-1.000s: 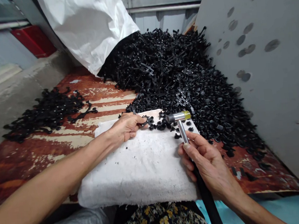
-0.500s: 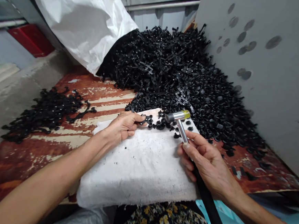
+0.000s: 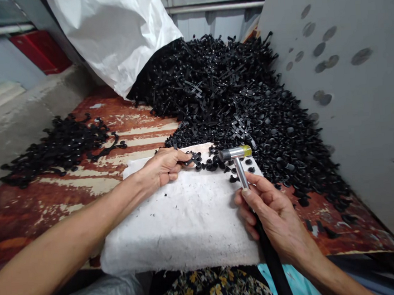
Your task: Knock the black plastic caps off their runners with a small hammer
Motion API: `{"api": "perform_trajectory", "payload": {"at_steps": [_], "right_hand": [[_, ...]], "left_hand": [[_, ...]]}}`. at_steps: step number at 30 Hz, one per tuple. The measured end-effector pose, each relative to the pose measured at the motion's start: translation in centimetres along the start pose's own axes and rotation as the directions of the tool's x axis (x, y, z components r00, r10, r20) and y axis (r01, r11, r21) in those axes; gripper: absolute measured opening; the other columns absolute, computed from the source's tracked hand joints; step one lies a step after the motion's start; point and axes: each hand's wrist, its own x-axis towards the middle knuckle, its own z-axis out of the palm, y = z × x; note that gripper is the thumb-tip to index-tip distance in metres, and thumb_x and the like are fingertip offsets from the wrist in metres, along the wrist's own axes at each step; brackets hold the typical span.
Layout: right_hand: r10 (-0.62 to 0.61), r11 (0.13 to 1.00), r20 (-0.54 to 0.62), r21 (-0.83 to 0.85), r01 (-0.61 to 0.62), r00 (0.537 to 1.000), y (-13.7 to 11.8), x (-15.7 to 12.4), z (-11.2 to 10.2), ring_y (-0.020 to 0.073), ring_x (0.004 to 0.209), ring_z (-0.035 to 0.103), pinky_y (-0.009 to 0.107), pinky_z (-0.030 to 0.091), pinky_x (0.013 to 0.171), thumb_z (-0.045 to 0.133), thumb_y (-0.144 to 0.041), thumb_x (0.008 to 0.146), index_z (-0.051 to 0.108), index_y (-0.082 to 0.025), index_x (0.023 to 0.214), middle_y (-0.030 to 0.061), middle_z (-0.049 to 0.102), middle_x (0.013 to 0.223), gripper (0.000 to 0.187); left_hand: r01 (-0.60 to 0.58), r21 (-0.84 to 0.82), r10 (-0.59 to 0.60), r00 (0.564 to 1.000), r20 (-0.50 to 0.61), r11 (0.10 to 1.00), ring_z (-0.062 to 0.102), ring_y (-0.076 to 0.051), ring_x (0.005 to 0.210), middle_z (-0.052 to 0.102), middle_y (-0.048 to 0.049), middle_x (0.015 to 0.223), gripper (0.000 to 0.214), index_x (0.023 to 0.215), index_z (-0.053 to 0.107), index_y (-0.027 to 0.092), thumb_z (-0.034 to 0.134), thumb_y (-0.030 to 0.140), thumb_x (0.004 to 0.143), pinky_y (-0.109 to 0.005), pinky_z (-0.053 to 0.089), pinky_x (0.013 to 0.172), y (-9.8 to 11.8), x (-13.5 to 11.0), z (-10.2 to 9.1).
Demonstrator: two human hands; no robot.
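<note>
Hammer (image 3: 241,173) gripped in the right hand (image 3: 272,212), black part (image 3: 195,157) pinched by the left hand (image 3: 166,166): positioning seems the present step, any tap calling for careful aim.

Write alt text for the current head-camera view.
The right hand holds a hammer over a white cloth while the left hand grips a small black part. Behind rises a large heap of black pieces; a smaller pile lies left on the worn red table.
</note>
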Motion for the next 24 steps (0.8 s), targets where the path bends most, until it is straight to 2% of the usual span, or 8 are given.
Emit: {"api": "perform_trajectory", "payload": {"at_steps": [7, 13, 19, 24], "right_hand": [[0.008, 1.000, -0.012, -0.008, -0.008, 1.000, -0.03, -0.01, -0.03, 0.0052, 0.042, 0.038, 0.014, 0.035, 0.028, 0.070, -0.048, 0.077, 0.054, -0.022, 0.112, -0.0055, 0.057, 0.069, 0.046], [0.010, 1.000, -0.012, -0.002, -0.010, 1.000, -0.03, 0.04, -0.05, 0.0051, 0.042, 0.038, 0.014, 0.035, 0.028, 0.070, -0.048, 0.077, 0.053, -0.022, 0.111, -0.0058, 0.056, 0.069, 0.046], [0.007, 1.000, -0.004, -0.003, -0.007, 1.000, 0.14, 0.07, -0.10, 0.0050, 0.042, 0.038, 0.013, 0.035, 0.028, 0.070, -0.049, 0.077, 0.053, -0.022, 0.112, -0.0058, 0.057, 0.070, 0.048], [0.005, 1.000, -0.005, -0.003, -0.005, 1.000, 0.14, -0.01, -0.12, 0.0047, 0.042, 0.037, 0.013, 0.035, 0.028, 0.070, -0.049, 0.077, 0.053, -0.022, 0.111, -0.0061, 0.056, 0.070, 0.047]], "left_hand": [[0.006, 0.042, -0.006, 1.000, -0.009, 0.999, 0.017, 0.001, 0.029, 0.061, -0.0024, 0.052, 0.020, 0.068, 0.048, 0.015, 0.055, 0.008, 0.085, -0.015, 0.011, 0.030, 0.00, -0.14, 0.03], [-0.032, 0.052, 0.033, 0.999, -0.033, 0.998, 0.019, 0.000, 0.030, 0.061, -0.0018, 0.052, 0.020, 0.069, 0.047, 0.016, 0.058, 0.010, 0.084, -0.014, 0.012, 0.030, -0.32, -0.16, -0.03], [-0.012, 0.017, 0.012, 0.999, 0.034, 1.000, 0.020, 0.000, 0.030, 0.062, -0.0027, 0.053, 0.014, 0.071, 0.051, 0.015, 0.058, 0.011, 0.083, -0.013, 0.014, 0.030, -0.64, 0.63, -0.57], [-0.001, -0.008, 0.001, 0.999, 0.035, 1.000, 0.019, 0.001, 0.028, 0.062, -0.0029, 0.053, 0.016, 0.070, 0.051, 0.014, 0.057, 0.010, 0.083, -0.013, 0.013, 0.029, -0.56, 0.63, -0.49]]}}
